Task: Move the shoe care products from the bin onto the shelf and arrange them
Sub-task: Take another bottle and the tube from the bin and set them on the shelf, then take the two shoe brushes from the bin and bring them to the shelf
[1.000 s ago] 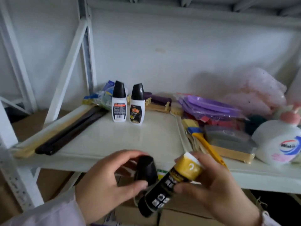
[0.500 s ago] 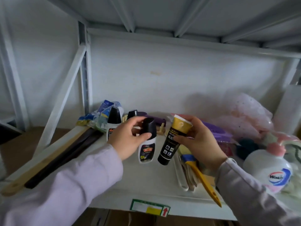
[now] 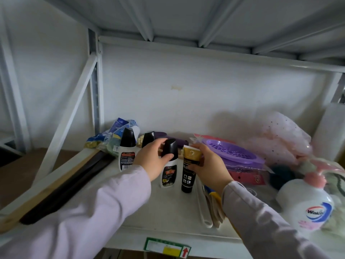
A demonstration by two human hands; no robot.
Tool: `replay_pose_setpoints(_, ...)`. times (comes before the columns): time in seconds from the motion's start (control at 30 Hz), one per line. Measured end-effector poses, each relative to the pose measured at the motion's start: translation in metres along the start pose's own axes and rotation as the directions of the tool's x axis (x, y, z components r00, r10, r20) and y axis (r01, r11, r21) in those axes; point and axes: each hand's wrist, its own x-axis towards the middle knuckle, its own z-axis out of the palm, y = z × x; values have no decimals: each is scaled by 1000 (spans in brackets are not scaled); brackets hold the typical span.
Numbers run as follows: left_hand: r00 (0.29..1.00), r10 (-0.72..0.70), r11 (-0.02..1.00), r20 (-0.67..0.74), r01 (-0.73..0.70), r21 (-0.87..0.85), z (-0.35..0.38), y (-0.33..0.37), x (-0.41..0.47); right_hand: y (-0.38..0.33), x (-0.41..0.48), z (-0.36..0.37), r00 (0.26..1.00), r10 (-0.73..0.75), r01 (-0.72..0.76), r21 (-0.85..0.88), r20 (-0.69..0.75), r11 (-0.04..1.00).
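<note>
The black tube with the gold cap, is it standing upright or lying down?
Upright. The black tube stands on the shelf, gold end up, gripped by the right hand.

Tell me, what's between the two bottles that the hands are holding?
Nothing: in the head view a narrow bare gap of shelf separates the white bottle in the left hand from the black tube in the right hand.

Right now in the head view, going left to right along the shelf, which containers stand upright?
White polish bottle → bottle behind the left hand → bottle in the left hand → gold-capped black tube in the right hand → pink-pump soap bottle.
</note>
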Motion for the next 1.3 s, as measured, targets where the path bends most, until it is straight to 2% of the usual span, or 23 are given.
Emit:
replay_pose_setpoints(0.33, 999, -4, 999, 32, 3, 47, 6, -7, -9, 2, -4, -3, 998, 13, -15, 22, 64, 1000)
replay_pose_setpoints(0.5, 1000, 21, 1000, -11, -21, -18, 8, -11, -18, 4, -8, -3, 999, 11, -12, 26, 38, 1000)
replay_pose_setpoints(0.7, 979, 126, 992, -163, -128, 2, 3, -6, -29, -6, -22, -9, 980, -157, 143, -115, -120, 983)
replay_pose_setpoints(0.8, 967, 185, 981, -177, -191, -18, -2, -1, -38, -13, -37, -10, 949, -271, 248, -152, -161, 957)
replay_pose_setpoints(0.97, 951, 281, 955, -129, -290, -56, -9, 3, -77, -20, -75, -5, 894, -438, 420, -168, -90, 892)
replay_pose_setpoints(1.1, 948, 318, 947, 8, -317, -53, -7, -2, -124, -19, -111, 7, 847, -530, 531, -141, 43, 836)
replay_pose_setpoints(1.3, 931, 312, 950, 191, -306, -61, 9, -25, -176, 3, -153, 31, 836, -533, 542, -42, 130, 839)
